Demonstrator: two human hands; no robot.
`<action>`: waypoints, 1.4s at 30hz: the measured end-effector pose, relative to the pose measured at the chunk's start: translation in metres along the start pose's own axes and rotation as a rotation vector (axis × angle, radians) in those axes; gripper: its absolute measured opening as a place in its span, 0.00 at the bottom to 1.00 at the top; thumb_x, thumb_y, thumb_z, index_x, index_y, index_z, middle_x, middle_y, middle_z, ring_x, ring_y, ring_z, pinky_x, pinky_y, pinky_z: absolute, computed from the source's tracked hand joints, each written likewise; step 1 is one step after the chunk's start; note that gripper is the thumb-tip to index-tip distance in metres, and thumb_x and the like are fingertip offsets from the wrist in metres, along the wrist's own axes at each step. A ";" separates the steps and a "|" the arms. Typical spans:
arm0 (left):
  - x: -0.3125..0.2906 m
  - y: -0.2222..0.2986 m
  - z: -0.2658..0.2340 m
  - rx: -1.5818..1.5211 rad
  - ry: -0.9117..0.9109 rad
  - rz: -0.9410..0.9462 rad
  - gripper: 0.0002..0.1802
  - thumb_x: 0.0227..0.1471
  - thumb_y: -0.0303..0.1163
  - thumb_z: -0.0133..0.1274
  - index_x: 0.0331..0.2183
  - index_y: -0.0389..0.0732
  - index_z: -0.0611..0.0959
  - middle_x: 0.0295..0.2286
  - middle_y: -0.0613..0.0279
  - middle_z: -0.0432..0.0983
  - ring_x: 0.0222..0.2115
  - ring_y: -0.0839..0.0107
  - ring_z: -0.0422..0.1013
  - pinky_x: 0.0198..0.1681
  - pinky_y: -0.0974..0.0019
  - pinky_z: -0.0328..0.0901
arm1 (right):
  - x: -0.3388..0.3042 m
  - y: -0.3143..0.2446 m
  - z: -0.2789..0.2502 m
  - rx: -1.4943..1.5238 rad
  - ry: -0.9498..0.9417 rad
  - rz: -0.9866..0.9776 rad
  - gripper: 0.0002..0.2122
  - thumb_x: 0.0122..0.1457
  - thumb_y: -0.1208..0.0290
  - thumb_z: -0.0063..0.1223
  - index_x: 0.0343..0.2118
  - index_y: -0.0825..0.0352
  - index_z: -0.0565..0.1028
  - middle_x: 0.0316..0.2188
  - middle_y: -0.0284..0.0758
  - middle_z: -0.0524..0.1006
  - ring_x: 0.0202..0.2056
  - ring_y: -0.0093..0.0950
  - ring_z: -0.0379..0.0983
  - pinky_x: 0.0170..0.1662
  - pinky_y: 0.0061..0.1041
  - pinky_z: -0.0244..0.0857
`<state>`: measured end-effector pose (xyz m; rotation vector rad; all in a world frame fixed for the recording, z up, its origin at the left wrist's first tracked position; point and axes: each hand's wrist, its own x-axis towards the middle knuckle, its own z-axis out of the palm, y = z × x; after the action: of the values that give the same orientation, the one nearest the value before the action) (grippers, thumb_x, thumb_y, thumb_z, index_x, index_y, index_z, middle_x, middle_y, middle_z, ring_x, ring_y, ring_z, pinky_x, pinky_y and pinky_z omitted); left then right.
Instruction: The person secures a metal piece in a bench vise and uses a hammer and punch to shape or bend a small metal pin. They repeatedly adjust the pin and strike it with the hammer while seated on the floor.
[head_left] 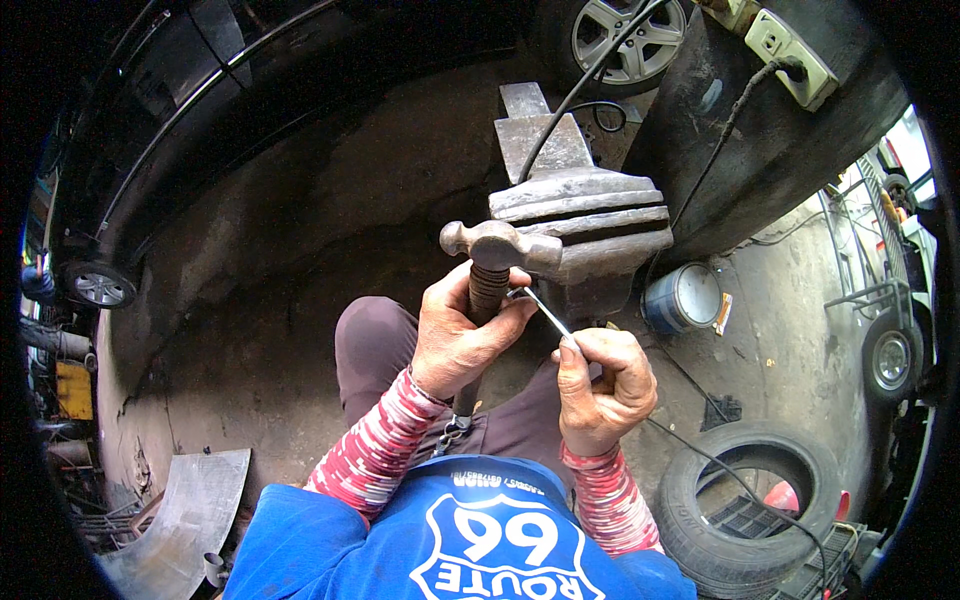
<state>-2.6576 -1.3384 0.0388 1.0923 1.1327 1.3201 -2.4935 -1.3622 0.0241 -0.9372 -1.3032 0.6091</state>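
My left hand is closed around the handle of a ball-peen hammer, just below its head. The hammer head is right in front of the jaws of a bench vise; I cannot tell if they touch. Between my hands runs a thin metal rod, slanting down to the right. Its upper end is bent and lies by my left thumb and fingertip. My right hand pinches the lower end between thumb and forefinger.
A dark car stands at the left. Beyond the vise are a wheel and an outlet box with a plugged cable. At the right are a metal can and a tire. A bent metal sheet lies lower left.
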 end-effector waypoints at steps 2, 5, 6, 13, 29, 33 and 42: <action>0.001 0.000 0.000 -0.001 0.001 0.016 0.13 0.52 0.24 0.65 0.41 0.37 0.83 0.35 0.68 0.79 0.35 0.82 0.73 0.41 0.74 0.69 | 0.001 0.002 0.000 0.004 -0.032 -0.061 0.07 0.55 0.84 0.64 0.35 0.69 0.77 0.31 0.38 0.80 0.29 0.25 0.77 0.33 0.21 0.69; 0.000 -0.002 -0.001 0.000 0.004 0.024 0.13 0.52 0.23 0.65 0.41 0.37 0.83 0.34 0.69 0.78 0.35 0.82 0.73 0.40 0.74 0.69 | 0.002 0.003 0.000 -0.011 -0.053 -0.098 0.07 0.56 0.85 0.62 0.37 0.70 0.77 0.31 0.39 0.79 0.29 0.23 0.76 0.32 0.19 0.68; 0.000 -0.003 -0.001 -0.007 0.006 0.020 0.13 0.52 0.23 0.65 0.41 0.37 0.83 0.34 0.69 0.78 0.35 0.82 0.72 0.40 0.74 0.69 | 0.002 0.003 0.000 -0.023 -0.052 -0.102 0.07 0.56 0.85 0.62 0.37 0.70 0.77 0.31 0.39 0.79 0.29 0.23 0.76 0.32 0.19 0.68; -0.001 -0.009 -0.004 -0.025 0.016 0.008 0.13 0.52 0.23 0.64 0.41 0.38 0.83 0.34 0.69 0.78 0.35 0.82 0.72 0.40 0.74 0.69 | 0.003 0.003 0.002 -0.011 -0.017 0.000 0.07 0.51 0.81 0.68 0.32 0.66 0.80 0.29 0.38 0.81 0.29 0.30 0.79 0.34 0.25 0.71; 0.009 -0.009 -0.005 0.008 0.076 0.066 0.14 0.50 0.25 0.67 0.40 0.38 0.82 0.34 0.70 0.78 0.34 0.83 0.72 0.40 0.74 0.68 | 0.027 0.005 0.014 0.073 -0.074 0.057 0.04 0.58 0.79 0.63 0.35 0.69 0.79 0.34 0.40 0.83 0.35 0.29 0.81 0.41 0.25 0.73; 0.007 -0.008 -0.007 -0.007 0.148 0.070 0.15 0.50 0.28 0.67 0.41 0.38 0.82 0.34 0.70 0.78 0.34 0.82 0.72 0.41 0.73 0.69 | 0.057 0.007 0.019 0.038 -0.189 0.030 0.04 0.59 0.80 0.62 0.36 0.70 0.80 0.35 0.40 0.84 0.36 0.27 0.82 0.41 0.24 0.74; 0.000 -0.009 -0.051 -0.183 0.365 -0.062 0.17 0.62 0.37 0.54 0.48 0.40 0.70 0.22 0.67 0.69 0.14 0.82 0.62 0.16 0.77 0.59 | 0.148 0.018 0.024 -0.212 -0.717 -0.186 0.03 0.58 0.86 0.57 0.35 0.74 0.79 0.28 0.36 0.81 0.30 0.24 0.80 0.36 0.21 0.73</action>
<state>-2.7072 -1.3411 0.0231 0.6933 1.2681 1.5814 -2.4861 -1.2252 0.0865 -0.7751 -2.1030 0.6989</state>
